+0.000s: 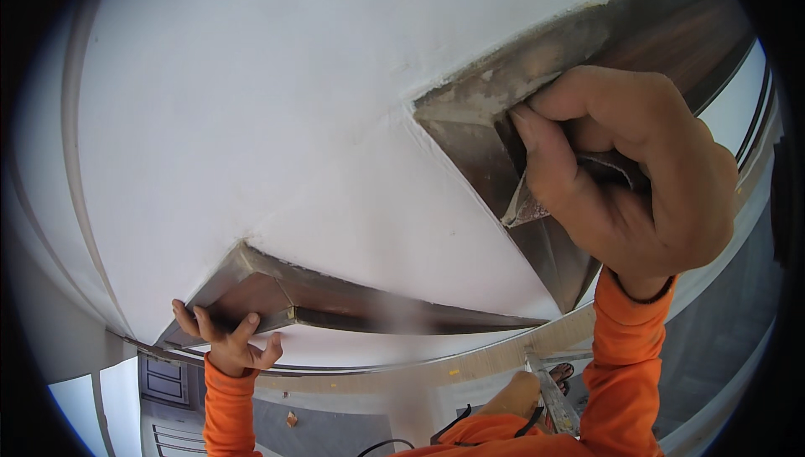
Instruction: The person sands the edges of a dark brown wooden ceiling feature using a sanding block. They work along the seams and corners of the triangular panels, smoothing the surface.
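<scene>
Sandpaper: grey folded sandpaper sheet [537,197] pinched by right hand [625,180], fingers curled tight, against dark wooden trim [478,134].
Left hand [226,340]: fingers spread, gripping lower brown wooden trim piece [335,302].
Surface: white plastered wall [251,122].

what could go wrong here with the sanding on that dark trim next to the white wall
1. The right hand presses a folded grey sandpaper piece right where the dark brown wooden trim meets the white plastered wall; it could scuff the wall.
2. The left hand only fingertip-grips the lower dark trim piece, and the floor looks far below; balance may slip.
</scene>
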Tool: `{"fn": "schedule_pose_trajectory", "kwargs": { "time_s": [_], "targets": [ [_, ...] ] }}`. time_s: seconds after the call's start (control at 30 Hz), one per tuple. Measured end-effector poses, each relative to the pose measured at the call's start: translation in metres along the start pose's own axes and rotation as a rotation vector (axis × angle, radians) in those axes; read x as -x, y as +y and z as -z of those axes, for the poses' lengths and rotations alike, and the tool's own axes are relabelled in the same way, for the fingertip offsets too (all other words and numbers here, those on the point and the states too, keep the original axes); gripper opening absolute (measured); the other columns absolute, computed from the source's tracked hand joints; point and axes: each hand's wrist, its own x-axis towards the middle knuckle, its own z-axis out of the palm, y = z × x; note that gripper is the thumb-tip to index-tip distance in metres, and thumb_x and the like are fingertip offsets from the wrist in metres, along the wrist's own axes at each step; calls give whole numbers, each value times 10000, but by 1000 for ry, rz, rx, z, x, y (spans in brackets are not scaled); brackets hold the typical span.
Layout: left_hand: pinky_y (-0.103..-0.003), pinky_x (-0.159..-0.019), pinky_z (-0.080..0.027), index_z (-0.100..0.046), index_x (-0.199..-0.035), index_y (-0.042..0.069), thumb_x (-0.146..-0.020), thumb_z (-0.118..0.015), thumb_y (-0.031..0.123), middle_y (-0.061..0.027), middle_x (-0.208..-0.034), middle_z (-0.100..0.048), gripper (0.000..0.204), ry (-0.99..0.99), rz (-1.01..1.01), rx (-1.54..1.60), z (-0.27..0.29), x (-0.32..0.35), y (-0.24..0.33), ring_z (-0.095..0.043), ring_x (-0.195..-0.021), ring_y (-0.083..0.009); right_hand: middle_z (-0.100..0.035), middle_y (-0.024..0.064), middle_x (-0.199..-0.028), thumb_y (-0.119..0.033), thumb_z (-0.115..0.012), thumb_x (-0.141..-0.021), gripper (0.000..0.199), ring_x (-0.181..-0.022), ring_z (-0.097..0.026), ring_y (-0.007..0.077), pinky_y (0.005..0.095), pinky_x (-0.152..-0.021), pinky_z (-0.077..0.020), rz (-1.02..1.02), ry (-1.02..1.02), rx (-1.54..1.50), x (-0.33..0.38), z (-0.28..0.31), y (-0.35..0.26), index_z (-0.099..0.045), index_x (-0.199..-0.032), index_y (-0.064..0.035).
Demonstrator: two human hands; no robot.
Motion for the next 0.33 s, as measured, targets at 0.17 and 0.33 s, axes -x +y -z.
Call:
{"fn": "schedule_pose_trajectory", "kwargs": {
  "time_s": [0.17, 0.33],
  "targets": [
    [-730, -1152, -105, -593, -1338, 400, -792, -634, 575, -170, -1660, -114, 575, 19, -12, 17, -4, 0, -1, 2, -1474, -569, -634, 34, -566, 136, -760, -720, 221, -457, -575, 56, 184, -455, -430, 19, 82, 68, -1, -3, 0, -675, -901, 42],
    [-714, -1163, -96, -582, -1364, 390, -797, -622, 589, -174, -1663, -120, 603, 8, -10, -8, 0, 0, 0, -33, -1465, -585, -632, 36, -571, 141, -755, -715, 214, -463, -581, 62, 184, -461, -435, -7, 64, 57, 0, -2, -1, -681, -891, 47]
  ]
}}
